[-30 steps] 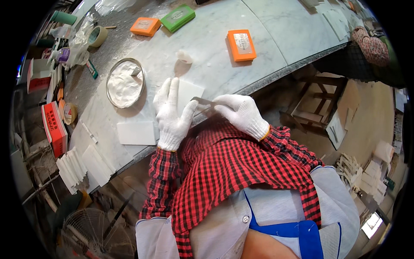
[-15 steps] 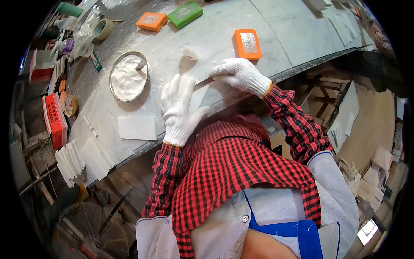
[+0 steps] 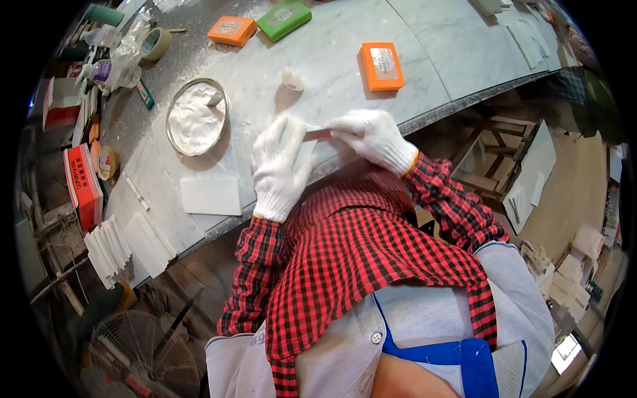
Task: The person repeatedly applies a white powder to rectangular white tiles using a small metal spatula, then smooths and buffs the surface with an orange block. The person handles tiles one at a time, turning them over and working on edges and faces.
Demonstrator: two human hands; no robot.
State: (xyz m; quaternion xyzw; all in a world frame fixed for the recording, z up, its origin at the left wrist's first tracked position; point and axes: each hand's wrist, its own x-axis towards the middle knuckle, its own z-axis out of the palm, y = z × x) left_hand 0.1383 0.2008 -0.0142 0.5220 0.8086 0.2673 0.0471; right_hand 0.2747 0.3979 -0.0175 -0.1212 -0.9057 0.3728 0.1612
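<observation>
My right hand (image 3: 373, 137), in a white knitted glove, pinches one end of a thin, flat, dark blade-like strip (image 3: 317, 134). The strip's other end reaches the fingertips of my left hand (image 3: 279, 169), also gloved. That hand rests palm down with thumb and fingers apart, partly covering a white sheet (image 3: 304, 154) at the table's near edge. To its left lies a white rectangular slab (image 3: 211, 196). A round bowl of white paste (image 3: 196, 121), with a flat tool standing in it, sits farther left. Beyond my hands is a small pale, rounded piece (image 3: 291, 80).
An orange box (image 3: 382, 67) lies beyond my right hand. Another orange box (image 3: 232, 30) and a green box (image 3: 284, 19) are at the back. White strips (image 3: 109, 244) are stacked at the left edge. Tape rolls, bags and a red box (image 3: 83, 178) crowd the far left.
My right hand has come down toward me with the strip, which now lies more level. The fingers of my left hand have bent and shifted slightly right.
</observation>
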